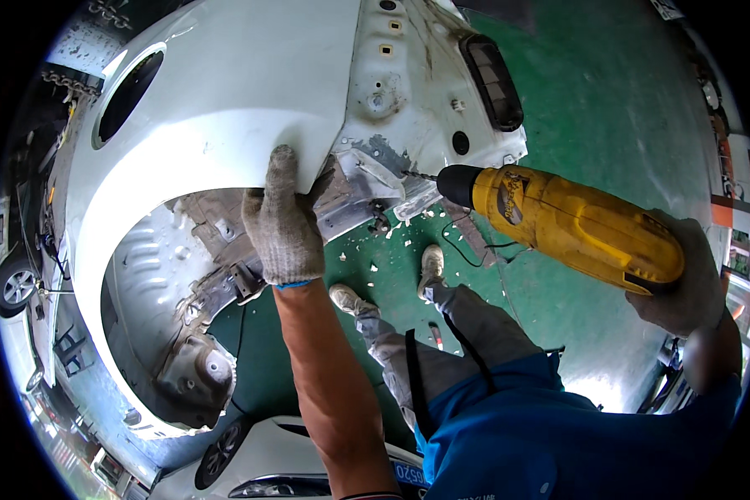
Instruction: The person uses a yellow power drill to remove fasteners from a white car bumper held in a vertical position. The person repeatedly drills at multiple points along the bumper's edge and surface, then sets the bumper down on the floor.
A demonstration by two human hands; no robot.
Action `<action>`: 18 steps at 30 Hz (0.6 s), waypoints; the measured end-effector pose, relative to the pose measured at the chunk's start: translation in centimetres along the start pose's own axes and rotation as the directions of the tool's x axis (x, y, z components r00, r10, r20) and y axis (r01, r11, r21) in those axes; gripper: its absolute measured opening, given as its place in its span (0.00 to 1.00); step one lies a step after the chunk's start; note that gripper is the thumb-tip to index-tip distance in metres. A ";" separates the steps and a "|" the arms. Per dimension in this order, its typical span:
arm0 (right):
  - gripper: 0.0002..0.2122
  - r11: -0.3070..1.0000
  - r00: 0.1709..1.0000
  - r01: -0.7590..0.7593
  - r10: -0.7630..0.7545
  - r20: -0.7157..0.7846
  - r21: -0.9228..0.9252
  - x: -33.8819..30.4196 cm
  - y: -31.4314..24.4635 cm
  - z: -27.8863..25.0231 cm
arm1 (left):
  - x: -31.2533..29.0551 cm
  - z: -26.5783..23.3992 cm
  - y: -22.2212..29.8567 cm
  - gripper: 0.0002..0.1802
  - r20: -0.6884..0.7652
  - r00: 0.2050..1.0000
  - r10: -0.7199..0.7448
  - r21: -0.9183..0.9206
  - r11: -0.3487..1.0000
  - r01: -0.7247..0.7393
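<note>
A white car body section with a rear quarter panel [217, 75] fills the upper left. My left hand [285, 221], in a grey knitted glove, grips the panel's lower corner beside the wheel arch, thumb on top and the other fingers underneath, partly hidden. My gloved right hand [683, 275] holds a yellow power drill [571, 221] by its rear end. From its black chuck [458, 185] a thin drill bit [421, 176] points left, its tip at the scraped, bare-metal patch [383, 154]. Whether the tip touches the metal I cannot tell.
White flakes [373, 268] and a black cable [454, 242] lie on the green floor [608, 108] by my shoes [432, 262]. The wheel arch opening [154, 275] has rough cut edges. A white car [279, 458] stands close behind me. Chains [108, 12] hang at the far left.
</note>
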State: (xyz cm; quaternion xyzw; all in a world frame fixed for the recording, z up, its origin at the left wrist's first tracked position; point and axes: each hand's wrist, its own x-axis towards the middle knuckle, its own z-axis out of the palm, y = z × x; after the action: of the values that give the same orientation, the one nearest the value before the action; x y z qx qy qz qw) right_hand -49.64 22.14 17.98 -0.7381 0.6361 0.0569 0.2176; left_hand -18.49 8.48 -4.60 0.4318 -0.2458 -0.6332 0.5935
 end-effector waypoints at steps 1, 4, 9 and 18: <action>0.23 0.998 0.999 0.018 -0.020 -0.031 -0.054 0.0 -0.4 -0.2 | 0.1 -0.1 -0.1 0.30 0.003 1.000 -0.004 -0.020 1.000 0.004; 0.22 0.991 0.995 0.056 -0.066 -0.081 -0.124 0.1 -1.5 -0.7 | 0.8 -0.3 -0.7 0.28 0.015 1.000 -0.012 -0.020 1.000 0.012; 0.22 0.997 0.993 -0.081 0.080 0.086 0.007 2.2 -5.1 -3.0 | 2.5 -2.0 -2.3 0.24 0.093 0.992 0.082 0.178 0.979 -0.097; 0.18 0.941 0.923 -0.337 0.331 0.196 -0.001 3.7 -10.0 -4.1 | 0.9 1.7 1.0 0.24 -0.039 0.976 -0.214 -0.211 0.956 0.201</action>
State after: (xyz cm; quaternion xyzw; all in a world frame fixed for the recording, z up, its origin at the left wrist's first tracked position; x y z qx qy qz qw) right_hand -40.16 18.10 22.79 -0.6061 0.7293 0.1541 0.2774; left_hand -19.34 7.08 -3.19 0.4105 -0.1139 -0.7006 0.5724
